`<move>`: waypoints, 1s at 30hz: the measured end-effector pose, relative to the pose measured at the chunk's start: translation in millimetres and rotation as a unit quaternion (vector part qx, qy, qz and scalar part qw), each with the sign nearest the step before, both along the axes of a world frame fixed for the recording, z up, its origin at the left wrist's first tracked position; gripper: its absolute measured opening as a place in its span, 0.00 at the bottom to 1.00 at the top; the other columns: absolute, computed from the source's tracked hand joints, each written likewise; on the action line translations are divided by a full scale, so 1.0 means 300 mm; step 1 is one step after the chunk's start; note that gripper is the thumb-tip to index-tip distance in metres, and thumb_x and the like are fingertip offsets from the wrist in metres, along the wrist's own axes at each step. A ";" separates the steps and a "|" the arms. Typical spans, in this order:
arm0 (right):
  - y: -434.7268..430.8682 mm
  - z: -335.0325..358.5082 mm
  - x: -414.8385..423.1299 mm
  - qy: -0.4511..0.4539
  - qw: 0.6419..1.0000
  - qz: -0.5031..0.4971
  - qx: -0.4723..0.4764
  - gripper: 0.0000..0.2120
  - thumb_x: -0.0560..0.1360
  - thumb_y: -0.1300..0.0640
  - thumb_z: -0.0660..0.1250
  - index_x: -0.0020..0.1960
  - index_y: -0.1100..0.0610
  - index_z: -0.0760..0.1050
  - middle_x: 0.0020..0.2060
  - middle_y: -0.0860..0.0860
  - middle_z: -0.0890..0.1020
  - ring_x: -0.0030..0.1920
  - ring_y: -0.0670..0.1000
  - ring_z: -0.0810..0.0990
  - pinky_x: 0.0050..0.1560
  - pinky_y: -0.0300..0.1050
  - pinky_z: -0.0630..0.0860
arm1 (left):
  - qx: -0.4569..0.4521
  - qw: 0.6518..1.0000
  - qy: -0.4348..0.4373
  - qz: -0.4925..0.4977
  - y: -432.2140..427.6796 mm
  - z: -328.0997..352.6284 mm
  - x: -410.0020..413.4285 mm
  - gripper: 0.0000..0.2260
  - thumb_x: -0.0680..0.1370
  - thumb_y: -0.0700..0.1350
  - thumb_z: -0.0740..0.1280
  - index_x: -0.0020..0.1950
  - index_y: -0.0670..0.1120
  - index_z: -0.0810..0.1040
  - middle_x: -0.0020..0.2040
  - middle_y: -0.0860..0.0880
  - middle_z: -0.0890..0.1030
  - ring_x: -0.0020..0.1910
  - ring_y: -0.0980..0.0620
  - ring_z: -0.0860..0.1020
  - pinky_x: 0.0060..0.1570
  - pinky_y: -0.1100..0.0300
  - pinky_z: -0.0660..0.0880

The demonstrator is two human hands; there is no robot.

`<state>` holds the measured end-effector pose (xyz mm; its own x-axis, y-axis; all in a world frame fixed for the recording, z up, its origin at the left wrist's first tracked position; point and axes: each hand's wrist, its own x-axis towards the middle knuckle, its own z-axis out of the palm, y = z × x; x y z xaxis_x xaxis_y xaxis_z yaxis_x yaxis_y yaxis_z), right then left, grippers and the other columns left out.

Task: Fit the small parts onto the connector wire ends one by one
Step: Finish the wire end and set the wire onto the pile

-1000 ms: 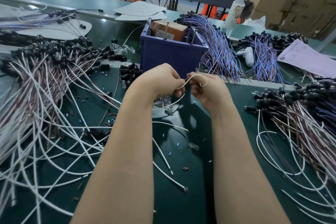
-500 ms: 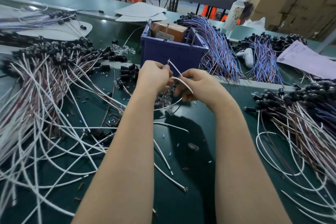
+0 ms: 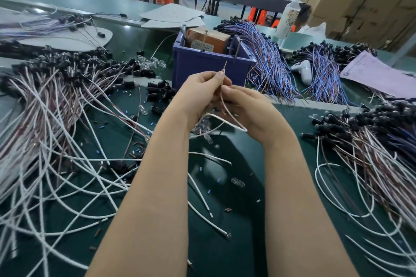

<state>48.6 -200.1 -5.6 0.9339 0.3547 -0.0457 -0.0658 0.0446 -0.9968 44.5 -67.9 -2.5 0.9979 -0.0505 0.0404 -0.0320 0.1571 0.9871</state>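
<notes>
Two big wire heaps (image 3: pixel 51 105) flank the green mat (image 3: pixel 236 243) at nine and three o'clock, with the blue bin (image 3: pixel 209 67) at twelve o'clock behind the hands. At centre the left hand (image 3: pixel 200 94) pinches the thin brown lead (image 3: pixel 224 67) just below its upright tip, and the right hand (image 3: pixel 249 108) grips the same wire lower, its white loop (image 3: pixel 227 120) hanging toward six. To fit the next small part well, the lead probably wants a short, steady hold and straight strands; any part between the fingers is hidden.

forearms reach forward, converging; left hand (image 3: pixel 201 91) and right hand (image 3: pixel 246 105) close together, fingers curled, both pinching wire (image 3: pixel 243 128).
</notes>
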 end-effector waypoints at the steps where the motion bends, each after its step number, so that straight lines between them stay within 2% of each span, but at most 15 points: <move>1: 0.001 0.003 0.001 0.025 0.998 0.002 0.052 0.08 0.79 0.57 0.62 0.51 0.56 0.79 0.38 0.47 0.83 0.41 0.46 0.82 0.51 0.44 0.78 | 0.003 1.000 0.002 -0.008 0.000 -0.002 0.003 0.13 0.82 0.45 0.60 0.40 0.46 0.78 0.26 0.55 0.76 0.24 0.59 0.71 0.26 0.67 0.68; 4: 0.000 0.010 0.005 0.020 0.992 -0.042 0.115 0.08 0.80 0.59 0.61 0.49 0.57 0.79 0.37 0.48 0.83 0.38 0.45 0.82 0.43 0.39 0.78 | 0.040 0.999 -0.005 -0.012 0.001 -0.008 0.009 0.12 0.82 0.45 0.61 0.41 0.48 0.79 0.27 0.56 0.75 0.24 0.60 0.68 0.28 0.67 0.65; 7: 0.005 0.006 0.007 -0.023 0.993 -0.069 0.093 0.09 0.79 0.62 0.61 0.46 0.56 0.79 0.34 0.47 0.83 0.35 0.43 0.81 0.39 0.36 0.78 | 0.090 0.995 -0.012 -0.029 0.001 -0.008 0.005 0.12 0.82 0.44 0.61 0.42 0.48 0.80 0.26 0.58 0.75 0.23 0.62 0.68 0.27 0.68 0.66; 10: 0.006 0.004 0.011 -0.034 0.993 -0.086 0.079 0.08 0.78 0.64 0.62 0.45 0.58 0.79 0.32 0.48 0.82 0.32 0.42 0.79 0.36 0.33 0.76 | 0.112 0.993 -0.009 -0.043 -0.002 -0.008 0.001 0.11 0.81 0.42 0.60 0.43 0.45 0.80 0.29 0.55 0.75 0.25 0.61 0.68 0.30 0.66 0.66; 16: -0.018 -0.001 0.023 -0.019 0.991 -0.113 0.074 0.05 0.77 0.63 0.65 0.44 0.57 0.78 0.32 0.47 0.83 0.34 0.43 0.80 0.37 0.34 0.73 | 0.133 0.991 -0.001 -0.014 -0.007 0.003 -0.008 0.10 0.81 0.45 0.62 0.42 0.46 0.80 0.22 0.58 0.74 0.20 0.62 0.67 0.23 0.70 0.65; 21: -0.032 -0.002 0.032 0.017 0.983 -0.114 0.140 0.05 0.76 0.64 0.65 0.44 0.58 0.78 0.31 0.50 0.82 0.31 0.43 0.79 0.33 0.32 0.74 | 0.117 0.993 -0.013 0.003 -0.013 -0.004 -0.003 0.10 0.81 0.44 0.63 0.44 0.44 0.81 0.30 0.54 0.75 0.20 0.62 0.66 0.22 0.71 0.64; 25: -0.039 -0.007 0.035 0.040 0.970 -0.122 0.206 0.06 0.76 0.66 0.64 0.43 0.60 0.78 0.30 0.51 0.82 0.30 0.43 0.79 0.35 0.32 0.77 | 0.092 0.996 -0.001 0.013 -0.010 -0.013 0.008 0.12 0.81 0.45 0.62 0.40 0.46 0.80 0.29 0.54 0.75 0.21 0.62 0.66 0.25 0.68 0.64; 30: -0.034 -0.017 0.033 0.040 0.958 -0.162 0.234 0.06 0.75 0.67 0.65 0.41 0.60 0.78 0.29 0.49 0.81 0.30 0.43 0.77 0.35 0.32 0.77 | 0.100 0.995 0.000 0.003 -0.017 -0.020 0.009 0.12 0.81 0.45 0.61 0.41 0.45 0.79 0.29 0.54 0.74 0.20 0.62 0.65 0.23 0.70 0.63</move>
<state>58.6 -210.2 -10.6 0.9985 0.0462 -0.0282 -0.0481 0.5171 -0.8545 47.1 -73.1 -8.4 0.9982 -0.0523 0.0296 -0.0319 -0.0435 0.9985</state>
